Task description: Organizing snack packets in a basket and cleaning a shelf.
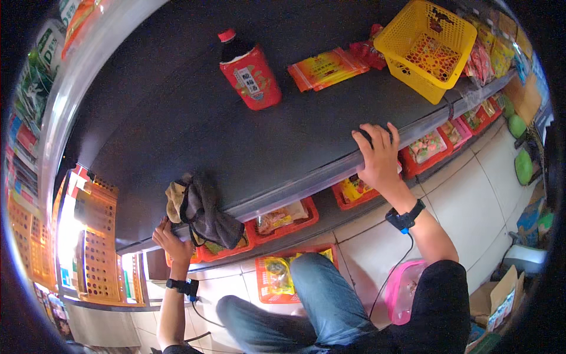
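My left hand rests on the front edge of a dark shelf, its fingers beside a bunched dark grey cloth with a tan part, draped over that edge. Farther right, my right hand lies over the same edge with its fingers spread on the shelf surface. Beyond the hands, a bottle with a red cap and red label lies or stands on the shelf; which one I cannot tell. Flat orange-and-yellow packets lie right of it, near a yellow perforated plastic basket. Neither hand visibly holds a loose item.
Red baskets of packaged goods line the level below the shelf edge. Another red basket stands on the tiled floor by my knees, with a pink plastic container to the right. Orange perforated crates are at left, an open cardboard box at lower right.
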Motion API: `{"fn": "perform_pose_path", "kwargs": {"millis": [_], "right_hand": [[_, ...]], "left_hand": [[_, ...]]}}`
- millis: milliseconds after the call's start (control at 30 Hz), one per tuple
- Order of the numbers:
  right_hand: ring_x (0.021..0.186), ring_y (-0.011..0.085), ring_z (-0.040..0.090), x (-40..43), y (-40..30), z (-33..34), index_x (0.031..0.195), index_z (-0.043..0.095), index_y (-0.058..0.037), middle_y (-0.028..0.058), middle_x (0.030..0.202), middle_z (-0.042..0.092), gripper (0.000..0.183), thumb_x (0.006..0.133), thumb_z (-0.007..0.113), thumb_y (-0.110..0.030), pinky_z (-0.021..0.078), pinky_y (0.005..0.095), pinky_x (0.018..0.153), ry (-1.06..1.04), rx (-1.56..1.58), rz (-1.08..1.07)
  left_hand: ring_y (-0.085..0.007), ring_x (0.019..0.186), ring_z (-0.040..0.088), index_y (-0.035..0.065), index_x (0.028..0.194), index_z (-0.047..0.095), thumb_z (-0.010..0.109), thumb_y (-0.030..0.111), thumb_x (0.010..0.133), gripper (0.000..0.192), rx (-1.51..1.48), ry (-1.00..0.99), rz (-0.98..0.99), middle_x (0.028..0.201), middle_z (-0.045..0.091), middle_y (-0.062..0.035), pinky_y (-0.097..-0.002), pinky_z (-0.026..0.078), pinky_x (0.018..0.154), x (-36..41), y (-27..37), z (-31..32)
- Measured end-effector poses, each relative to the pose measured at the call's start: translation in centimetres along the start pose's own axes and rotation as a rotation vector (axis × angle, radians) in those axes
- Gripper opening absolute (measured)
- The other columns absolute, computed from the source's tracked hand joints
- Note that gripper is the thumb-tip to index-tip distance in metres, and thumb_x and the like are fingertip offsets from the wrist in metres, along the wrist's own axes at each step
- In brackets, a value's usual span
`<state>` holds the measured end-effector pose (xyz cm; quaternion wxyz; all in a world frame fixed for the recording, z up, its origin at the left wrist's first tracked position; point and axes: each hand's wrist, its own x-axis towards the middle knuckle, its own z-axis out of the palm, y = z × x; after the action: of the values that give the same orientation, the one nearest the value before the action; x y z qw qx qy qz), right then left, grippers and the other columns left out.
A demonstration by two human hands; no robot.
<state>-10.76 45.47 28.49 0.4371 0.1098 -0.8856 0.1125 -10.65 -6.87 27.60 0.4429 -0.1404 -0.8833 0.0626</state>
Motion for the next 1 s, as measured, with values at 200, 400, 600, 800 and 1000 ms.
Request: {"fn": "perform_pose_path", "kwargs": {"millis": [200, 400, 600, 800, 1000], "right_hand": [[0.115, 0.0324, 0.038, 0.0, -0.7, -1.0, 0.12, 0.042, -0.0109, 0.0126, 0.122, 0.04, 0.074, 0.051, 0.07, -0.003, 0.0196, 0.0518, 0.103, -0.131, 0.045, -0.008], [0.131, 0.0333, 0.02, 0.2, -2.3, -3.9, 0.13, 0.034, -0.0123, 0.0136, 0.138, 0.027, 0.082, 0.061, 0.076, -0.02, 0.0151, 0.0521, 0.106, -0.256, -0.066, 0.015], [0.13, 0.0327, 0.023, -2.5, -3.8, -9.4, 0.131, 0.036, -0.0125, 0.0131, 0.138, 0.029, 0.073, 0.068, 0.069, -0.029, 0.0197, 0.0539, 0.104, -0.297, -0.26, 0.054], [0.129, 0.0346, 0.023, -9.7, -4.9, -14.4, 0.13, 0.035, -0.0097, 0.015, 0.137, 0.026, 0.07, 0.069, 0.069, -0.018, 0.0202, 0.0522, 0.104, -0.426, -0.363, 0.247], [0.128, 0.0375, 0.022, -17.0, -4.6, -14.7, 0.129, 0.034, -0.0059, 0.0191, 0.137, 0.025, 0.067, 0.071, 0.066, -0.015, 0.0197, 0.0505, 0.103, -0.466, -0.304, 0.444]], "left_hand": [[-0.0339, 0.092, 0.048, 0.0001, 0.103, 0.049, 0.046, 0.046, 0.073, 0.055, 0.037, 0.1, 0.021, 0.105, 0.054, -0.0173, -0.0442, 0.033, 0.08, -0.6, -0.8, 1.0], [-0.0295, 0.09, 0.051, 0.0015, 0.1, 0.054, 0.048, 0.054, 0.077, 0.057, 0.042, 0.179, 0.048, 0.102, 0.057, -0.0127, -0.0409, 0.034, 0.078, -1.3, -1.3, 2.7], [-0.0284, 0.091, 0.052, 0.0032, 0.101, 0.055, 0.054, 0.047, 0.076, 0.05, -0.038, 0.145, 0.025, 0.102, 0.057, -0.0111, -0.0393, 0.035, 0.078, 0.5, 0.2, 0.3], [-0.0269, 0.088, 0.053, 0.0051, 0.098, 0.056, 0.058, 0.037, 0.07, 0.042, -0.069, 0.187, -0.033, 0.1, 0.058, -0.0085, -0.0391, 0.036, 0.078, 0.4, 0.6, 0.6], [-0.0267, 0.085, 0.052, 0.0052, 0.097, 0.057, 0.057, 0.031, 0.067, 0.039, -0.071, 0.207, -0.021, 0.1, 0.058, -0.0086, -0.0381, 0.036, 0.078, -0.1, 0.2, 0.5]]}}
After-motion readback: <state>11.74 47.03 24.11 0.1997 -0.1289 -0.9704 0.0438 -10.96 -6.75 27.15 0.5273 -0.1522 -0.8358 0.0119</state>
